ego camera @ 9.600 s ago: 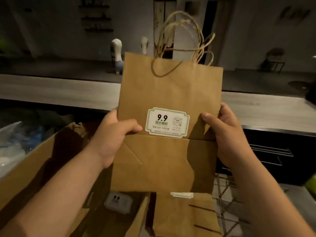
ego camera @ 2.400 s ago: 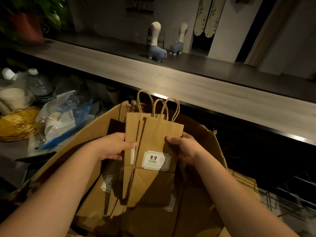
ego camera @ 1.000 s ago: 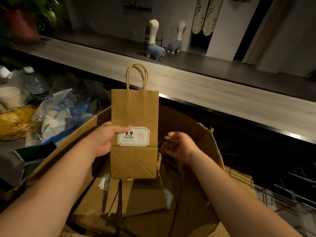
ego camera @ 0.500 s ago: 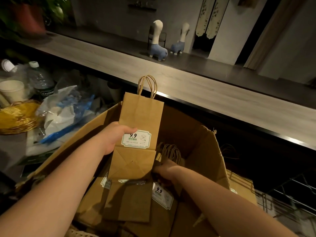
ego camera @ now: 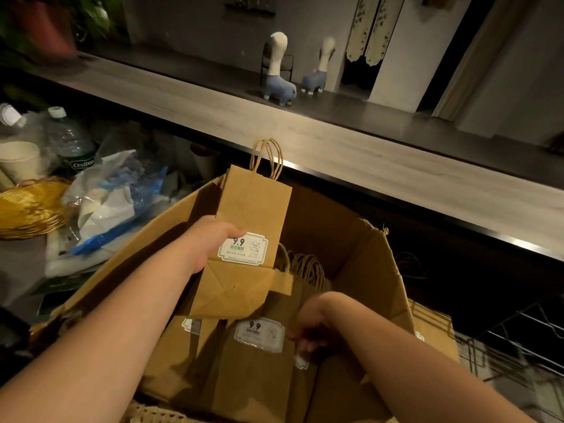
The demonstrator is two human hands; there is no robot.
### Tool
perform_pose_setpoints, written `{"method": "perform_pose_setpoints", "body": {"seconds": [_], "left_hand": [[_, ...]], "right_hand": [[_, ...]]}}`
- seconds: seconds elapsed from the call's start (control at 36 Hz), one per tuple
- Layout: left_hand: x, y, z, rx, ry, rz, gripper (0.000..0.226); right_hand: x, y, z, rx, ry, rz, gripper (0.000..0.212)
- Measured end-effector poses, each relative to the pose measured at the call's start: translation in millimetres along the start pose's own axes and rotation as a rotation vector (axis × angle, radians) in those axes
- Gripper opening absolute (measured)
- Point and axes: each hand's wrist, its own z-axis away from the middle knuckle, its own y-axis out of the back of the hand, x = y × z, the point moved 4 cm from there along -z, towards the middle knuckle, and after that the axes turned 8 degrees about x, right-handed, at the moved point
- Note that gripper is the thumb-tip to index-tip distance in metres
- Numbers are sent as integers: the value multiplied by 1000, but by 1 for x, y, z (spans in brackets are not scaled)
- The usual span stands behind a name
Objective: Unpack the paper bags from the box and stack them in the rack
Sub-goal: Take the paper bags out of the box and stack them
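Open-topped box (ego camera: 375, 270), tall flaps at both sides, counter edge (ego camera: 381, 190) close behind.

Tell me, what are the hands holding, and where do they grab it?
The left hand grips a flat paper bag at its left edge, thumb beside the sticker. Whether the right hand grips anything cannot be told.

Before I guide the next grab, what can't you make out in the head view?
- Right hand: fingers blurred in the box's shadow; grip unclear.
- Wire rack: cut by right edge, dim; contents unclear.
- Bags in the box: overlapping, count unclear.
- Held bag: small label print unreadable; left hand grips it.
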Motion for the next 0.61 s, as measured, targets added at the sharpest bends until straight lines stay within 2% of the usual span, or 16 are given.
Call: {"method": "perform_pose_setpoints", "body": {"seconds": [0.11,0.19,0.28,0.31,0.36,0.61], "left_hand": [[-1,-1,-2,20,30,22,51],[-3,1,-3,66,49,34,53],[-4,1,-4,66,63,26,38],[-3,1,-3,59,61,25,31],[-2,0,-2,60,47,28,23],[-2,3,-5,61,22,-84,37]], "right_hand": [[-2,4,-2,74,10,125,30],[-11,19,2,241,109,18,30],[-4,37,1,529,165,-127,90],[-1,38,-1,565,175,-141,101],[1,35,-9,567,177,-158,113],[-3,33,-1,607,156,-154,122]]}}
